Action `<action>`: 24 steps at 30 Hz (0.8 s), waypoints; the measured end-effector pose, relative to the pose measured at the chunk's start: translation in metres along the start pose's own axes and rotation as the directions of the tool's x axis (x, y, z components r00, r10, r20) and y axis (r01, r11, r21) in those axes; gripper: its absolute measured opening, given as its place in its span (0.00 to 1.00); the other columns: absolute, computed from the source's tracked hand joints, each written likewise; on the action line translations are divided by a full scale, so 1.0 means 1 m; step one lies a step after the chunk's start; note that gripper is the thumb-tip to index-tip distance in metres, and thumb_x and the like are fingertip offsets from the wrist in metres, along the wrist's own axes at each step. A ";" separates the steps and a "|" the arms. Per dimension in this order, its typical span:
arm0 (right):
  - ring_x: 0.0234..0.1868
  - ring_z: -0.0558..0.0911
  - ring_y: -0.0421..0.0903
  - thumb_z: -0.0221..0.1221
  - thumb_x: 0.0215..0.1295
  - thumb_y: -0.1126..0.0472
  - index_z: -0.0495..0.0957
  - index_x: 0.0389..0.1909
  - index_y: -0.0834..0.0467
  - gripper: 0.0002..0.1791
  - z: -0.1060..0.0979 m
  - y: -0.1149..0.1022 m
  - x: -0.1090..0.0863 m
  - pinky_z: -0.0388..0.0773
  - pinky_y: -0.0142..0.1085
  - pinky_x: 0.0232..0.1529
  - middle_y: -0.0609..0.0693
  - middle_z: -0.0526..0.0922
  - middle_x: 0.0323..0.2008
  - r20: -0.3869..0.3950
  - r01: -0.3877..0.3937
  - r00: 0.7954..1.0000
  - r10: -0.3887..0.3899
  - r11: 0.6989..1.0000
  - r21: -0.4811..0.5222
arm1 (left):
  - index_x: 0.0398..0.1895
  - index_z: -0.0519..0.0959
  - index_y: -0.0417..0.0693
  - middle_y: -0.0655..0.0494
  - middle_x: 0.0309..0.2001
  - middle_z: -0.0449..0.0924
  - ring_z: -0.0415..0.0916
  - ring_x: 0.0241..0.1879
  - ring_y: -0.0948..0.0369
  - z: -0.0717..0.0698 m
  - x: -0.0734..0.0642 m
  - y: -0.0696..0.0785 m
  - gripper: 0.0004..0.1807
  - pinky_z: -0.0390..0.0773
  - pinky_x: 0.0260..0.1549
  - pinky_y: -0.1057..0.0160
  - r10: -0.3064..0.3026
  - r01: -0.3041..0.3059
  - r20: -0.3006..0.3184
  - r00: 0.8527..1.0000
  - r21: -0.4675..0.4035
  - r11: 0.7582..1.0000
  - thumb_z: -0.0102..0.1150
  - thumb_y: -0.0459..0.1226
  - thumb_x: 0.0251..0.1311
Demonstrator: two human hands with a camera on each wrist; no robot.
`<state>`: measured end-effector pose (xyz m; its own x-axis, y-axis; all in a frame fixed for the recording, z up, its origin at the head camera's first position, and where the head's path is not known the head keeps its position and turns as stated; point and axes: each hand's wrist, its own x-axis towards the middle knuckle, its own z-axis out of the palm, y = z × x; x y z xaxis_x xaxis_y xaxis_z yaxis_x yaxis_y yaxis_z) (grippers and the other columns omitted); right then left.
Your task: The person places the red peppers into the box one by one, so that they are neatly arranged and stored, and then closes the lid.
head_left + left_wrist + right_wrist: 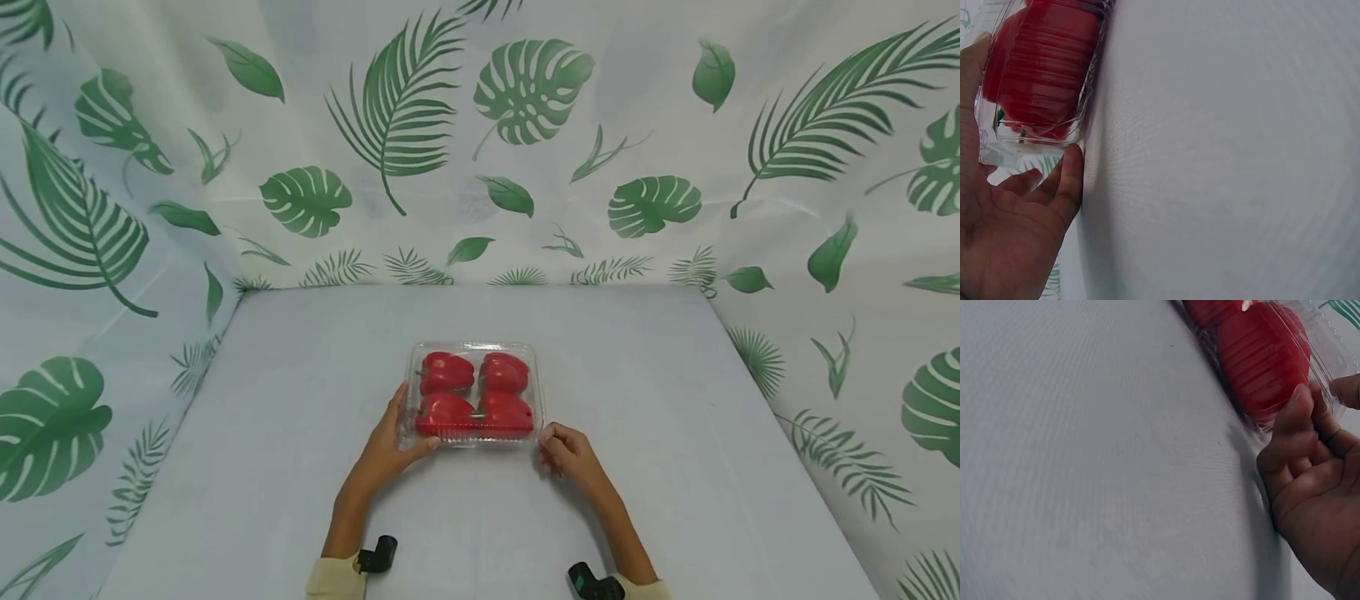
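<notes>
A clear plastic clamshell container [472, 345] with several red bell peppers [504, 373] in two rows lies on the white table. My left hand [384, 454] holds its near left corner, thumb along the front edge and fingers against the left side. In the left wrist view, fingertips of the left hand [1019, 219] reach under the ridged wall. At the near right corner, my right hand [572, 454] has curled fingers and pinches the rim. The right wrist view shows the right hand [1310, 469] with thumb and fingertips at the clear edge beside a red pepper [1263, 362].
The white tabletop [300, 358] extends around the container on all sides. A white cloth with green leaf prints [435, 233] hangs behind and at both sides. Small black devices, one at the left wrist [378, 554] and one at the right [595, 582], sit by the pale yellow sleeves.
</notes>
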<state>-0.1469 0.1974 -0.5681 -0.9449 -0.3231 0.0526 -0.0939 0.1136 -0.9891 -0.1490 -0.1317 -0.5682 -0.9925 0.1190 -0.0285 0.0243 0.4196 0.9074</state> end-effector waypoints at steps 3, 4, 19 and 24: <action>0.19 0.73 0.35 0.48 0.73 0.67 0.69 0.31 0.71 0.12 -0.001 0.000 0.000 0.70 0.28 0.15 0.60 0.76 0.22 0.002 -0.047 0.999 0.047 0.998 0.034 | 0.79 0.43 0.60 0.45 0.77 0.52 0.53 0.74 0.40 0.000 0.001 0.000 0.57 0.63 0.64 0.32 -0.002 0.002 0.002 1.000 -0.002 1.000 0.70 0.53 0.51; 0.19 0.73 0.35 0.48 0.73 0.67 0.69 0.31 0.71 0.12 -0.001 0.001 -0.001 0.70 0.27 0.16 0.57 0.76 0.22 0.001 -0.057 0.998 0.057 0.997 0.044 | 0.79 0.43 0.60 0.45 0.77 0.52 0.53 0.74 0.40 0.001 0.001 0.000 0.57 0.62 0.64 0.32 -0.004 0.004 0.003 1.000 -0.003 1.000 0.70 0.53 0.51; 0.25 0.76 0.36 0.47 0.74 0.66 0.67 0.34 0.78 0.16 0.000 0.007 0.001 0.75 0.27 0.24 0.47 0.78 0.26 0.038 -0.051 0.998 0.046 0.985 0.164 | 0.79 0.45 0.62 0.51 0.78 0.47 0.51 0.75 0.42 -0.013 -0.011 0.001 0.45 0.66 0.66 0.39 0.016 -0.011 0.057 0.998 -0.091 0.996 0.60 0.46 0.65; 0.26 0.76 0.37 0.49 0.74 0.63 0.68 0.35 0.76 0.16 0.002 0.005 -0.001 0.76 0.28 0.25 0.49 0.78 0.27 -0.005 -0.084 0.996 0.086 0.982 0.170 | 0.76 0.54 0.56 0.45 0.72 0.58 0.63 0.68 0.41 -0.016 -0.020 0.001 0.35 0.76 0.60 0.51 0.047 -0.037 0.047 0.998 -0.188 0.981 0.54 0.37 0.70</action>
<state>-0.1452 0.1961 -0.5734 -0.9510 -0.3076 -0.0317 0.0400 -0.0207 -0.9990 -0.1305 -0.1477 -0.5602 -0.9836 0.1803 -0.0055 0.0383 0.2382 0.9705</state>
